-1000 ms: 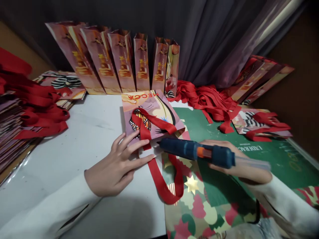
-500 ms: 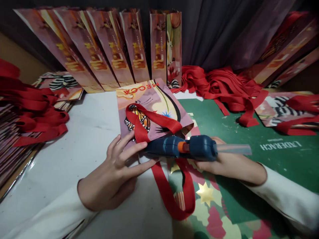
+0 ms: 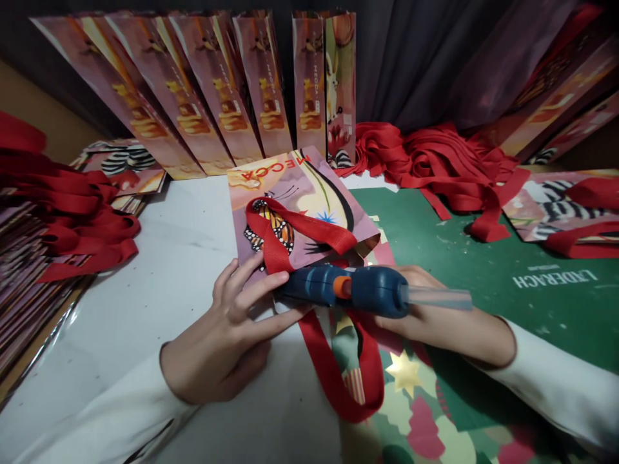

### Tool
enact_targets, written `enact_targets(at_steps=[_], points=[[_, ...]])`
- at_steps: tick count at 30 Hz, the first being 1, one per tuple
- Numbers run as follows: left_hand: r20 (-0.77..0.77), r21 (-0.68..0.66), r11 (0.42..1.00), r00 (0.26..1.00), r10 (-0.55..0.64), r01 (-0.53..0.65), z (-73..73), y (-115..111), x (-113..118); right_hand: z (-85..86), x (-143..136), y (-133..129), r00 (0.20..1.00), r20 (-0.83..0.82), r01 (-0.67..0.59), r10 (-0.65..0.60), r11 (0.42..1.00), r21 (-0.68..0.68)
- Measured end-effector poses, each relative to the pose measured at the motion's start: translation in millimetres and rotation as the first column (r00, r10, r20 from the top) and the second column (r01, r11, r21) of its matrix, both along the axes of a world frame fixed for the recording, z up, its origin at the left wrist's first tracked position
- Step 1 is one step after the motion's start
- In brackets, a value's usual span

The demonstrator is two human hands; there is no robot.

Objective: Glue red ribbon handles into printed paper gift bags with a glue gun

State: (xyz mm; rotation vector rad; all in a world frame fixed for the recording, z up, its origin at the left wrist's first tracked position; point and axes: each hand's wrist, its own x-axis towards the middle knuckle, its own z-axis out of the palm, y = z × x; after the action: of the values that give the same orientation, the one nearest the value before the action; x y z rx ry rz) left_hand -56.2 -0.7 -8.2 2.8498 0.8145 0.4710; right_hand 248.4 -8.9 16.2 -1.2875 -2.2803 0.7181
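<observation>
A pink and purple paper bag marked MECCA lies in the middle, with a red ribbon loop across its printed face. Another red ribbon loop hangs from its near edge. My left hand rests on the bag's near left edge, fingers spread, fingertips beside the ribbon. A dark blue glue gun with an orange part and a clear stick at its back lies over the near edge. My right hand is behind and under the glue gun; its fingers are mostly hidden.
Upright printed bags stand along the back. Red ribbons are heaped at the back right. At the left, more red ribbon lies on a stack of flat bags. A green sheet covers the table's right side.
The glue gun has shifted slightly left and tilted relative to the bag. The view has moved a little. My left hand keeps its spread pose on the bag.
</observation>
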Motion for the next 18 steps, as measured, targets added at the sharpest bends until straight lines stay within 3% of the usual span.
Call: enact_targets(at_steps=[8, 18], points=[[0.000, 0.008, 1.000, 1.000, 0.005, -0.005, -0.7, -0.3, -0.6, 3.7, -3.0, 0.3, 1.000, 0.015, -0.007, 0.008, 1.000, -0.030], [0.009, 0.013, 1.000, 1.000, -0.004, 0.004, -1.5, -0.6, -0.3, 21.3, -0.4, -4.1, 0.993, 0.109, 0.039, -0.036, 0.999, -0.026]])
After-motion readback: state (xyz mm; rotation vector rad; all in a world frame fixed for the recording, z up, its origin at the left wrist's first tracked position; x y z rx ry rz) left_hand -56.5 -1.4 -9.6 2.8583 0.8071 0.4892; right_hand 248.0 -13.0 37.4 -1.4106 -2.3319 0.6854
